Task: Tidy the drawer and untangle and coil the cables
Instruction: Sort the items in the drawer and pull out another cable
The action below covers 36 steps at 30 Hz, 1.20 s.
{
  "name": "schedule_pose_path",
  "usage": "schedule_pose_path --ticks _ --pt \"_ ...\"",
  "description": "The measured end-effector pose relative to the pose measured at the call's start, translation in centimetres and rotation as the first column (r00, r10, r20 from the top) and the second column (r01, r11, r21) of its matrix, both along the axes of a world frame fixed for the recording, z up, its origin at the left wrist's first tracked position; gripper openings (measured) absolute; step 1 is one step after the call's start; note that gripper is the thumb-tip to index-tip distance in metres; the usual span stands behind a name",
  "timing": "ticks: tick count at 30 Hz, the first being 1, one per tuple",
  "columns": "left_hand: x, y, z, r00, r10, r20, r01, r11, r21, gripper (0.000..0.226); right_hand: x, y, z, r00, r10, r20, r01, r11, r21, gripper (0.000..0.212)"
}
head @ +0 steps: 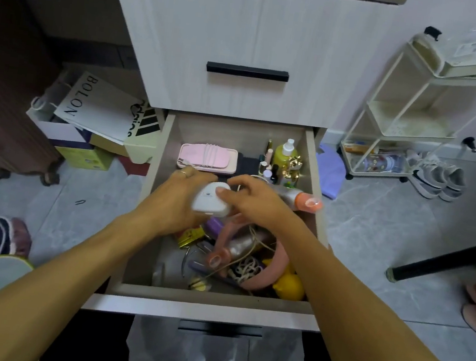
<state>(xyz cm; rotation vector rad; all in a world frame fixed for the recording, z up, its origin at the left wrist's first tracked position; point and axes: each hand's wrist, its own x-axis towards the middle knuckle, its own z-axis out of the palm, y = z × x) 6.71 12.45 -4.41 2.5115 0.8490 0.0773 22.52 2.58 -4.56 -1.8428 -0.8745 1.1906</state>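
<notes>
The open drawer (213, 301) is full of clutter. Over its middle my left hand (177, 199) grips a white charger plug (211, 199) from the left. My right hand (255, 202) holds the same plug from the right, thumb on top. A thin beige cable (246, 253) runs in tangles over a pink headband (276, 265) and a knotted white cord (244, 270) near the front. At the back left lies a pink pouch (207, 157) with a white cable wound round it.
Bottles and cosmetics (283, 162) stand at the back right of the drawer, an orange-capped bottle (304, 202) lies by my right hand. A closed drawer (249, 50) is above. Boxes and bags (95, 117) stand left, a white trolley (404, 121) right, a black table leg (445, 261) far right.
</notes>
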Motion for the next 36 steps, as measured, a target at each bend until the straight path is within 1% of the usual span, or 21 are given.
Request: schedule_pose_path --ticks 2,3,4,6,8,11,13,15,18,20,23,26,30,33,36 --pt "0.2 -0.1 -0.2 1.0 -0.018 -0.021 0.018 1.0 -0.011 0.081 0.2 0.3 -1.3 0.998 0.026 0.049 -0.025 1.0 -0.012 0.033" --pt "0.3 0.2 -0.6 0.999 -0.012 -0.053 0.011 1.0 -0.018 0.082 0.4 0.7 -2.1 0.995 0.01 0.101 -0.008 1.0 -0.019 0.031" --pt "0.5 0.6 -1.0 0.996 -0.007 -0.094 0.005 1.0 -0.027 0.08 0.7 0.9 -2.6 0.981 -0.004 0.194 0.01 0.999 -0.031 0.032" --pt "1.0 1.6 -2.1 0.978 -0.01 -0.209 0.002 0.999 -0.041 0.065 1.1 1.3 -3.3 0.901 0.013 0.434 0.019 0.997 -0.068 0.036" --pt "1.8 2.4 -2.9 0.945 -0.033 -0.327 0.02 0.999 -0.044 0.05 1.6 1.2 -3.2 0.805 0.059 0.59 -0.011 0.996 -0.085 0.038" --pt "3.0 3.4 -4.9 0.888 -0.064 -0.456 0.036 0.997 -0.069 0.048 1.7 1.5 -3.5 0.689 0.173 0.704 -0.106 0.985 -0.138 0.042" --pt "3.8 3.9 -5.9 0.868 -0.058 -0.494 0.022 0.997 -0.079 0.049 1.7 1.8 -3.8 0.622 0.225 0.749 -0.153 0.974 -0.166 0.044" --pt "4.5 4.1 -6.3 0.873 -0.042 -0.486 0.0 0.996 -0.086 0.049 1.7 1.8 -4.0 0.609 0.236 0.757 -0.16 0.972 -0.175 0.044" --pt "5.3 3.5 -6.7 0.879 -0.061 -0.472 -0.026 0.984 -0.177 0.052 1.8 1.8 -4.2 0.599 0.249 0.761 -0.156 0.968 -0.194 0.046" --pt "5.2 2.5 -7.1 0.882 -0.11 -0.459 0.013 0.978 -0.209 0.052 1.8 1.7 -4.2 0.584 0.273 0.764 -0.16 0.962 -0.221 0.045" --pt "4.6 0.9 -7.5 0.881 -0.23 -0.414 0.121 0.954 -0.274 0.041 1.9 1.4 -4.5 0.575 0.315 0.755 -0.165 0.949 -0.27 0.041" --pt "3.8 -0.9 -7.4 0.86 -0.315 -0.401 0.184 0.925 -0.332 0.035 2.0 0.7 -5.1 0.622 0.309 0.719 -0.136 0.947 -0.29 0.033" --pt "2.1 -1.8 -7.6 0.842 -0.341 -0.418 0.176 0.907 -0.383 0.042 1.8 0.1 -5.7 0.687 0.252 0.682 -0.098 0.962 -0.257 0.03" --pt "0.9 -1.6 -7.2 0.865 -0.291 -0.409 0.123 0.913 -0.39 0.051 1.9 0.3 -5.8 0.748 0.201 0.633 -0.068 0.971 -0.228 0.032" --pt "0.5 -1.1 -6.7 0.899 -0.215 -0.382 0.066 0.928 -0.368 0.054 2.1 1.0 -5.9 0.796 0.196 0.573 -0.083 0.972 -0.218 0.035"
